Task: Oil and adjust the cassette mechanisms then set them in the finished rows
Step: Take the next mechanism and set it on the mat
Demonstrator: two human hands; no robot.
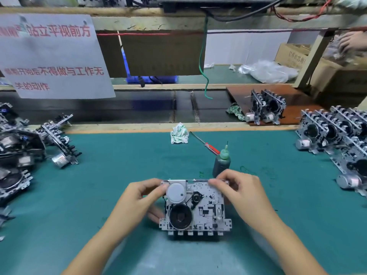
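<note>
A silver cassette mechanism [206, 211] with a round motor, a black flywheel and a belt is held over the green mat at the front centre. My left hand [137, 203] grips its left side, thumb by the motor and fingers curled under the frame. My right hand [242, 193] pinches its top right edge. Just behind it stands a dark oil bottle [221, 163] with a green needle cap. A red-handled screwdriver [206, 143] lies beyond the bottle.
Rows of mechanisms [335, 132] stand upright at the right, two more [266, 110] on a brown board. A loose pile of mechanisms [29, 145] lies at the left. A crumpled rag [179, 133] sits by the mat's far edge. Another person's hand [353, 41] shows far right.
</note>
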